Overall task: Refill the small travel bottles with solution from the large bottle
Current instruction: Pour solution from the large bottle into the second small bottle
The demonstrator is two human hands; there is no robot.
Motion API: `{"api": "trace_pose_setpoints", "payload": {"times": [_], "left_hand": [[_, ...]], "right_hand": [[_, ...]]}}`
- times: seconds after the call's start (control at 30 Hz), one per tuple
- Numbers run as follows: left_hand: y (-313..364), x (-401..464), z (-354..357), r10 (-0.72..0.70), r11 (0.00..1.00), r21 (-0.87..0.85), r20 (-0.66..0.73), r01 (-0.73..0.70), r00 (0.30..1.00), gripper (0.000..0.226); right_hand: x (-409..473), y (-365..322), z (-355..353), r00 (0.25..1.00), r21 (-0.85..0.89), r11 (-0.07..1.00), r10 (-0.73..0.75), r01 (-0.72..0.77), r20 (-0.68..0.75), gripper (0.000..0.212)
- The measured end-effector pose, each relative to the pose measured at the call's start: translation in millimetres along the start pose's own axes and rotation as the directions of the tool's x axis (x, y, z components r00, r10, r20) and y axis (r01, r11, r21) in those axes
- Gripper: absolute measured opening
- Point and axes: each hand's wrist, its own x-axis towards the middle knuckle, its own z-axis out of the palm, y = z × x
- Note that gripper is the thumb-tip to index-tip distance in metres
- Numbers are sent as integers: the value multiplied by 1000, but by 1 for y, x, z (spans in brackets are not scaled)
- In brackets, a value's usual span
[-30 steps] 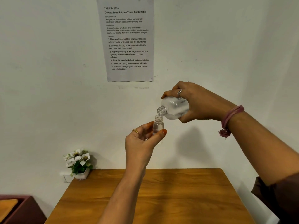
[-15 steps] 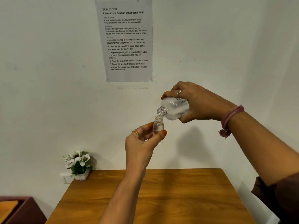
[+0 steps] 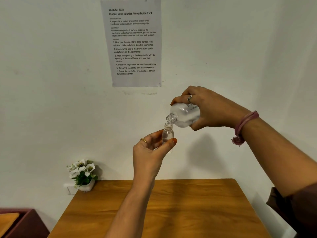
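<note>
My left hand (image 3: pixel 151 152) holds a small clear travel bottle (image 3: pixel 167 133) upright between thumb and fingers, high above the table; its cap is off and clear liquid shows inside. My right hand (image 3: pixel 212 109) grips the large clear bottle (image 3: pixel 184 115) around its body, tipped down to the left. The large bottle's open threaded neck (image 3: pixel 171 118) sits just above the small bottle's mouth, almost touching it. The lower part of the small bottle is hidden behind my thumb. No caps are visible.
A wooden table (image 3: pixel 171 212) lies below my hands against a white wall. A small white pot of white flowers (image 3: pixel 83 175) stands at its back left corner. A printed task sheet (image 3: pixel 133 42) hangs on the wall. A dark red seat (image 3: pixel 20 222) is at lower left.
Both hands and both bottles stay in nearly the same pose. The view has drifted slightly.
</note>
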Motion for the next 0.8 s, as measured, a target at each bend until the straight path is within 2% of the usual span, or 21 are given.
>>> {"api": "trace_pose_setpoints", "payload": {"times": [0.8], "left_hand": [[-2,-1,2,4,1000,1,6,-4,1000,31]], "right_hand": [[0,1,-1,1000,-23,1000,2,-1,20,73]]}}
